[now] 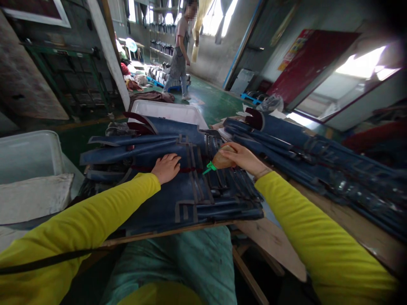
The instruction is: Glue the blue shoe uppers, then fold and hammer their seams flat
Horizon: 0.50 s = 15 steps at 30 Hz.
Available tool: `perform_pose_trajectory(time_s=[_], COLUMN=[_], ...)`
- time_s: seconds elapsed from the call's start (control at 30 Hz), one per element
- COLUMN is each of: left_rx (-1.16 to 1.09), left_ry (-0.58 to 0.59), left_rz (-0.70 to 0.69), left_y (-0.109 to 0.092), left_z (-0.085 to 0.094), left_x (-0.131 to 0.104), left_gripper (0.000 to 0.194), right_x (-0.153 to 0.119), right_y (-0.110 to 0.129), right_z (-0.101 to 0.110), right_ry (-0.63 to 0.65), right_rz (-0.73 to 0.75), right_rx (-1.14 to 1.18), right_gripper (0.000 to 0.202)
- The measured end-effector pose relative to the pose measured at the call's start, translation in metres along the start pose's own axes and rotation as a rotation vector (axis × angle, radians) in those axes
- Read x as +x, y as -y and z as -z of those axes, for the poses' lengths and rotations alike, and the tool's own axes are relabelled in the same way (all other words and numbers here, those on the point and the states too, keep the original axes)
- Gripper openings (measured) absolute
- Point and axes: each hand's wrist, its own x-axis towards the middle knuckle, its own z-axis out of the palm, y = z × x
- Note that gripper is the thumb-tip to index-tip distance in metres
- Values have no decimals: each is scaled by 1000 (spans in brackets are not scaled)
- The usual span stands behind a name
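My right hand (243, 157) is wrapped round a brownish squeeze bottle (221, 159) with a green nozzle (210, 167). The nozzle points down and left, close above the dark blue leather-like pieces (165, 192) with grey edge strips. Whether its tip touches them I cannot tell. Palm down, my left hand (166, 168) lies on the blue pieces with its fingers stretched out. A dark red strip (187, 170) runs across the pieces between the two hands. The pieces overlap in layers on a board in front of me.
More blue pieces (305, 148) lie stacked on the right. A white bin (168, 111) stands behind the board, and a translucent tub (32, 152) stands at the left with a pale slab (36, 197) by it. Farther back, a person (179, 51) in an apron is walking.
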Motion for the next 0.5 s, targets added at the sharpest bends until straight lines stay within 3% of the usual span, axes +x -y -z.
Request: perform_pose_trajectory(time_s=[0.4,0.5], left_rx=[-3,0], left_ry=[-3,1], left_rz=[-5,-3], left_y=[1,0], left_z=[-2,-1], left_x=[0,0], left_gripper=[41,41], right_x=[-37,-38], right_y=[3,0], right_z=[11,11], right_ry=[198,159], right_rz=[-64,-41], right_rx=[108,113], right_gripper=[45,42])
